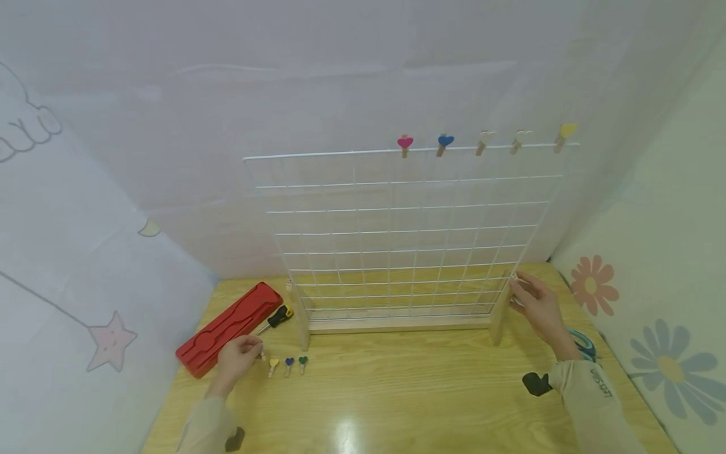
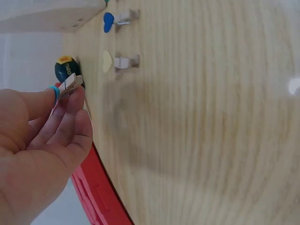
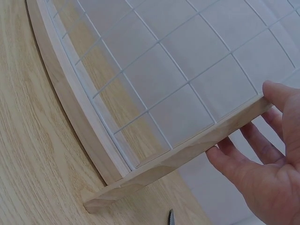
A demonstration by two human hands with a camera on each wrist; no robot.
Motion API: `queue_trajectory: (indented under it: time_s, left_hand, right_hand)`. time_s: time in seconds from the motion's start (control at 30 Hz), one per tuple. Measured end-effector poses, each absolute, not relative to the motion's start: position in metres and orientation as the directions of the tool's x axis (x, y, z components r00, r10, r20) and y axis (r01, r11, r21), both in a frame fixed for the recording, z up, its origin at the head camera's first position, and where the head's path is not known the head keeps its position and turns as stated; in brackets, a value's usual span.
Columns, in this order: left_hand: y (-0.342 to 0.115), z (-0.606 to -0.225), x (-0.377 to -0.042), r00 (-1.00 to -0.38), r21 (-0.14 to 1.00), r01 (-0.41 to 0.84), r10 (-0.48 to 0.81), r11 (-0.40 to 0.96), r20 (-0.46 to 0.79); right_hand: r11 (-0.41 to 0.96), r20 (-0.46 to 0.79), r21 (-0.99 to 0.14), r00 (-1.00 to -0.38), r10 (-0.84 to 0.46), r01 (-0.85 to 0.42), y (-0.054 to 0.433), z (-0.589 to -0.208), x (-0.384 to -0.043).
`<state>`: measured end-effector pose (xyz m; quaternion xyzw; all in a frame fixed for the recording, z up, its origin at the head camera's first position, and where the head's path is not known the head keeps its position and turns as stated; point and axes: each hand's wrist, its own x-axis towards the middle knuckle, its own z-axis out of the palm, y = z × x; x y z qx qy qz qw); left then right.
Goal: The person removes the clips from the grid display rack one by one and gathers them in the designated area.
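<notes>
My left hand [image 1: 237, 360] pinches a small wooden clothespin [image 2: 71, 83] with a light blue piece on its end, just above the table. Beside it lie a yellow heart clothespin [image 1: 273, 367], a dark blue one [image 1: 289, 366] and a green one [image 1: 303, 364]. The right hand [image 1: 539, 309] grips the wooden side post [image 3: 187, 151] of a stand holding a white wire grid [image 1: 403, 233]. Along the grid's top wire sit clothespins with a pink heart [image 1: 405, 144], a blue heart [image 1: 445, 142], two pale hearts and a yellow heart [image 1: 567, 131].
A red tray [image 1: 229, 328] lies at the table's left, with a black and yellow screwdriver [image 1: 278, 316] next to it. Blue-handled scissors [image 1: 583, 343] lie by the right forearm, partly covered. Printed cloth walls [image 1: 363, 82] enclose the table's back and sides.
</notes>
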<state>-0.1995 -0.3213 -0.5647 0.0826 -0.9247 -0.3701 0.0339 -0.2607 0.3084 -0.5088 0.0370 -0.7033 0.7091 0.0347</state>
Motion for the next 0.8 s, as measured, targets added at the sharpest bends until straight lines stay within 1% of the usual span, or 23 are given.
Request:
queue_trajectory:
  time_s: [0.2, 0.37, 0.57, 0.8]
  left_hand:
    - [-0.334, -0.573, -0.192, -0.973, 0.682, -0.209, -0.216, 0.701, -0.076]
    - [-0.341, -0.582, -0.189, -0.970, 0.669, -0.229, -0.226, 0.707, -0.094]
    - [-0.346, -0.593, -0.190, -0.975, 0.671, -0.215, -0.197, 0.709, -0.105]
    - [-0.346, -0.605, -0.193, -0.986, 0.654, -0.159, -0.152, 0.740, -0.067]
  right_hand:
    - [-0.011, 0.100, -0.995, -0.995, 0.002, -0.100, 0.309, -0.508, -0.260]
    - [-0.018, 0.109, -0.994, -0.994, 0.004, -0.109, 0.308, -0.507, -0.260]
    - [-0.010, 0.115, -0.993, -0.993, 0.003, -0.115, 0.307, -0.506, -0.261]
    - [0.001, 0.108, -0.994, -0.994, 0.004, -0.108, 0.307, -0.507, -0.261]
